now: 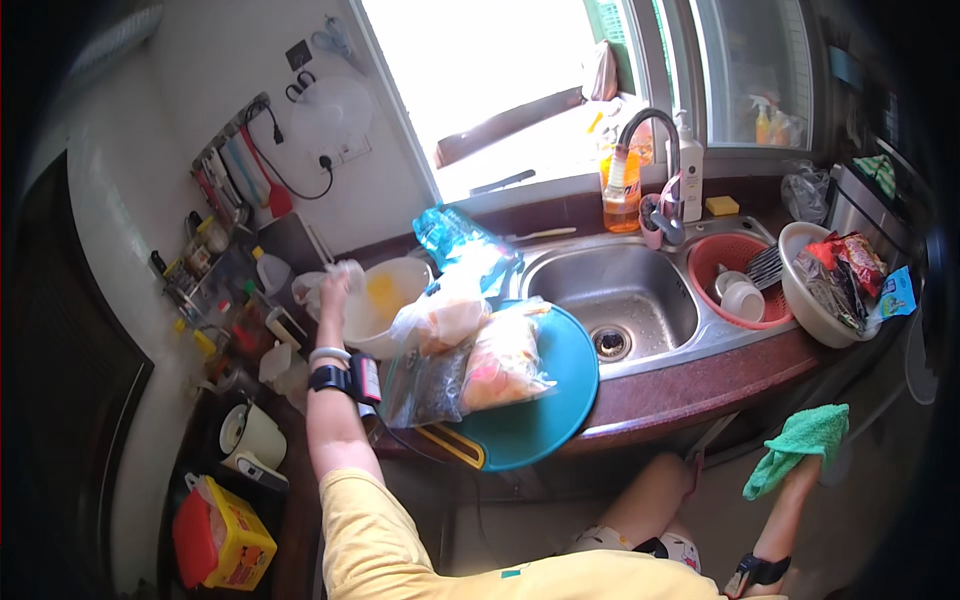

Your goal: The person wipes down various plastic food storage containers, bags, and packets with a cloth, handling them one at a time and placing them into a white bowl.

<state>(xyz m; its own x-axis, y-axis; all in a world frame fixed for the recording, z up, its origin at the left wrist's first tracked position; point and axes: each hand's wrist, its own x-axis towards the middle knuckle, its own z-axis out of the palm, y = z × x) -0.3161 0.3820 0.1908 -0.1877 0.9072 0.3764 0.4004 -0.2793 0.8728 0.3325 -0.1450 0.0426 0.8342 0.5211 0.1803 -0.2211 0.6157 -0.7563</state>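
Note:
My left hand (335,287) is stretched out at the left end of the counter, closed on a clear plastic bag or wrap (349,274), beside a whitish basin (386,300) with something yellow inside. On the right, away from the counter, my right hand (805,466) grips a green cloth (806,439) that hides most of its fingers. Between them, a round teal cutting board (555,420) with a yellow handle lies at the counter's edge. Filled clear plastic bags (506,364) rest on it, and a bright blue package (457,236) is behind them.
A steel sink (645,300) is right of the board, under a curved faucet (675,157). Dishes sit in a red colander (705,262); a white bowl (795,292) of packets stands beside it. Bottles (285,326) crowd the left corner near an electric kettle (262,442). An orange soap bottle (621,202) stands behind the sink.

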